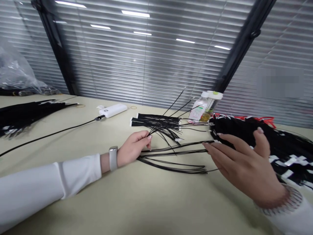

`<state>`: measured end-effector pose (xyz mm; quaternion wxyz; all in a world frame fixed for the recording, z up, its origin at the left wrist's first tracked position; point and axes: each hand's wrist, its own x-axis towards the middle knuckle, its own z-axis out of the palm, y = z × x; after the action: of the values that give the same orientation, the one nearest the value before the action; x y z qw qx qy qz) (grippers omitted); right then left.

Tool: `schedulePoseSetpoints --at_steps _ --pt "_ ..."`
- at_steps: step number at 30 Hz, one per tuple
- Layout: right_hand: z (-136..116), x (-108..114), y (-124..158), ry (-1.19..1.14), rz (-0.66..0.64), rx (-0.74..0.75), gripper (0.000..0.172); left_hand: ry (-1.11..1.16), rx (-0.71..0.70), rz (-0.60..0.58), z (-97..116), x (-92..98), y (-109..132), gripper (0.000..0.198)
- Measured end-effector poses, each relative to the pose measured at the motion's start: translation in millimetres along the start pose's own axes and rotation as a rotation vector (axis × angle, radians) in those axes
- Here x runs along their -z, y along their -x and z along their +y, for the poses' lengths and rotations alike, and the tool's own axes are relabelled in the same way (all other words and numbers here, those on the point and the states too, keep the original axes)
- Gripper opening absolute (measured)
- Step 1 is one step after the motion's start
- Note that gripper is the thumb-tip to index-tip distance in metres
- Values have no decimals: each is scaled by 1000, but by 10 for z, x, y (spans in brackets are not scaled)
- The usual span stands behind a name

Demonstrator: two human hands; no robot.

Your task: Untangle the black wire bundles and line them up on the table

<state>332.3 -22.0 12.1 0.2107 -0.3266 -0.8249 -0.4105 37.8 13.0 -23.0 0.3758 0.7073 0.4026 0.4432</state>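
My left hand rests on the beige table, fingers closed around a small bunch of thin black cable ties that loops out to the right. More ties from the same grip fan up toward a flat bundle of black ties with white ends. My right hand hovers with fingers stretched out and apart, fingertips touching the far ends of the looped ties. It sits in front of a big heap of black ties with white tags.
A white power bank with a black cable lies at the back left. Another pile of black ties and a clear plastic bag sit far left. Two small bottles stand by the window blinds. Rubber bands lie near the power bank.
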Motion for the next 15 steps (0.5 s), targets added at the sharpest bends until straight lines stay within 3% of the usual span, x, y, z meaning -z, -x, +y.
schedulePoseSetpoints --at_steps 7,11,15 --pt "118 -50 -26 -123 -27 87 8 118 19 -93 23 2 2 27" --pt "80 -66 -29 -91 -94 59 13 215 7 -142 0 22 -4 24" --pt "-6 -43 -34 66 -129 12 28 251 -66 -57 -68 51 -19 24"
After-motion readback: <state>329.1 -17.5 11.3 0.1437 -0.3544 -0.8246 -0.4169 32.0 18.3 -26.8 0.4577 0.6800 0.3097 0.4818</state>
